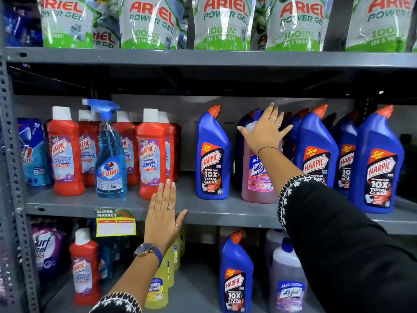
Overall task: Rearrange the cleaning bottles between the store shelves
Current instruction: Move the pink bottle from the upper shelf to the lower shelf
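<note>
Right hand (265, 129) draped over top of pink Lizol bottle (259, 172) on middle shelf (225, 211), fingers spread, not clamped. Left hand (163, 213) flat, fingers together, at shelf edge. Advice: wrap neck firmly, lift clear of neighbouring blue Harpic bottles (213, 154).

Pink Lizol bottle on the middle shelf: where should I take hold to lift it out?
Grip the pink Lizol bottle around its narrower shoulder under the cap, from the front and above, where the right hand already rests. It stands upright, with blue Harpic bottles flanking its wide body, so side access looks cramped.
</note>
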Demonstrator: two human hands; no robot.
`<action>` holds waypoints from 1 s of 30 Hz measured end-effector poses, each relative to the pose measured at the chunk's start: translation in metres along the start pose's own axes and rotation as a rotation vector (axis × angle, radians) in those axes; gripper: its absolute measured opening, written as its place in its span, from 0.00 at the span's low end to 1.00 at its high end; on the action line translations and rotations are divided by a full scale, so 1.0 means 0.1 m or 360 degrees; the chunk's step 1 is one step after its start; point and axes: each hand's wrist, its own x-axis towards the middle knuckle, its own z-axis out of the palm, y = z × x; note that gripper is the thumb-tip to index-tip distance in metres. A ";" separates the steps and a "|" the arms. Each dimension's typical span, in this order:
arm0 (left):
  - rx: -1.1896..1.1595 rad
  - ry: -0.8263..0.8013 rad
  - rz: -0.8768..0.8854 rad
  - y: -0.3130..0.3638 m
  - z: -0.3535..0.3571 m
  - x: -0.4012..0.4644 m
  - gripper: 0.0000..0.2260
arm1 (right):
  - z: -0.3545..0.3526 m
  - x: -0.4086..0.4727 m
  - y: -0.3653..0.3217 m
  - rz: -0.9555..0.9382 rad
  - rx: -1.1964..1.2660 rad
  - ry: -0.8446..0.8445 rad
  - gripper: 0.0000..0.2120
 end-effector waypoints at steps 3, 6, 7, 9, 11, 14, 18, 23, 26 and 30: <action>-0.0065 0.0065 -0.0076 0.01 0.05 -0.02 0.31 | 0.05 0.00 0.01 0.0195 -0.0024 -0.0072 0.52; -0.0079 0.0111 -0.0090 0.00 0.15 -0.04 0.30 | 0.16 -0.03 0.07 0.0181 0.0025 0.0047 0.41; -0.0077 0.0148 -0.0092 -0.02 0.19 -0.04 0.31 | 0.18 -0.04 0.08 0.0162 0.0078 0.0105 0.37; -0.0039 0.0171 -0.0084 -0.04 0.23 -0.03 0.32 | 0.20 -0.05 0.11 0.0132 0.0117 0.0224 0.34; -0.0059 0.0168 -0.0087 -0.05 0.26 -0.04 0.30 | 0.20 -0.09 0.10 0.0119 0.0107 0.0276 0.34; -0.0095 0.0113 -0.0091 -0.07 0.25 -0.04 0.29 | 0.14 -0.13 0.07 0.0138 0.0097 0.0270 0.35; -0.0102 0.0067 -0.0049 -0.08 0.24 -0.04 0.30 | 0.01 -0.21 0.01 0.0127 0.0116 0.0270 0.35; -0.0144 0.0049 -0.0034 -0.07 0.19 -0.05 0.30 | -0.16 -0.38 -0.03 0.0030 0.0191 0.0280 0.34; -0.0156 0.0019 -0.0028 -0.06 0.15 -0.04 0.31 | -0.26 -0.50 -0.05 -0.0037 0.0240 0.0338 0.33; -0.0146 0.0027 0.0009 -0.07 0.15 -0.05 0.30 | -0.36 -0.72 -0.06 -0.0154 0.0377 0.0446 0.32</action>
